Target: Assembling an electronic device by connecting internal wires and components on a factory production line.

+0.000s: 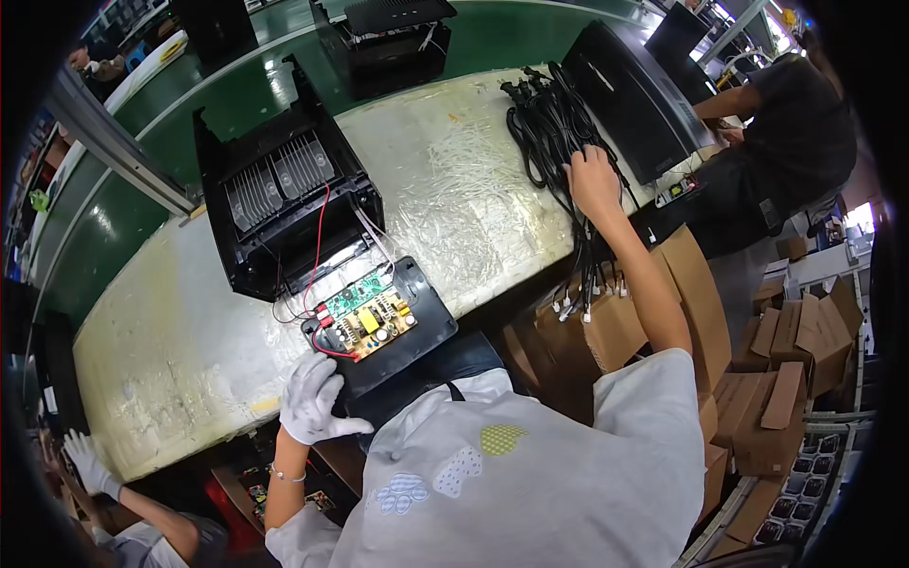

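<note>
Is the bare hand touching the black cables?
Touching. The head view shows the right hand resting flat on the bundle of black cables, its fingers spread over them with no gap.

Cardboard boxes [772,360], green conveyor belt [123,222]

L hand [311,401] gloved, low; R hand [595,182] bare, arm outstretched.

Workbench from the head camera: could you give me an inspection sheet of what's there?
Surface: pale film-wrapped bench beside a green conveyor.
Job's things: black base plate carrying a circuit board; open black housing wired to it.
Clutter: nothing seen.
Hands: gloved left hand rests at the plate's edge; bare right hand reaches into the cable bundle.
Cables: black, connectors hanging over the bench edge.
Surroundings: cardboard boxes; other workers nearby.
</note>
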A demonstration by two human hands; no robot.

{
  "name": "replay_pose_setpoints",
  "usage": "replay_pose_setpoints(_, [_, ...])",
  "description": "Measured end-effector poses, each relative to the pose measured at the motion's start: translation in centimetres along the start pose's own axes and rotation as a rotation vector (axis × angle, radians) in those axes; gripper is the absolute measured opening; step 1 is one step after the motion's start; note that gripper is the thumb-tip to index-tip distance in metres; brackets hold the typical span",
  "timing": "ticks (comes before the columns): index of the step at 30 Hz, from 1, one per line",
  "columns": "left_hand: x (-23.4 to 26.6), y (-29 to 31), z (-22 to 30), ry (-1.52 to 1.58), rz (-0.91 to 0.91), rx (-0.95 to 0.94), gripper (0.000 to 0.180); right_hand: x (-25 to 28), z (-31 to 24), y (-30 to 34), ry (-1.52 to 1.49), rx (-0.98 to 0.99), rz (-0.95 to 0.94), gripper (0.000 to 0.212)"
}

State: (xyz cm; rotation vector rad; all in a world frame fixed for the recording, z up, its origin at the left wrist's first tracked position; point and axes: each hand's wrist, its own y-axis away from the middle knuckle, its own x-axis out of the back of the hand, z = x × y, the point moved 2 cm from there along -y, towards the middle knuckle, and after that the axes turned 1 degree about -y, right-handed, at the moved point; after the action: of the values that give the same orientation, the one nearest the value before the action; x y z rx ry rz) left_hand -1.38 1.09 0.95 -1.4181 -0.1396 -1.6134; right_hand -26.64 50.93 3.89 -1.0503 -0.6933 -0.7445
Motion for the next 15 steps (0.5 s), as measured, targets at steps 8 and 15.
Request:
replay_pose_setpoints(8, [1.8,-7.8,1.8,0.309,0.273,0.050,0.046,6.3,4.3,-4.2,-0.584,-0.381,0.055,0.030])
replay_pose_setpoints(15, [1.1,-17.4,4.6,0.851,0.010,0.302,0.030,12.2,6.1,-5.2,-1.053,-0.525,0.235,0.030])
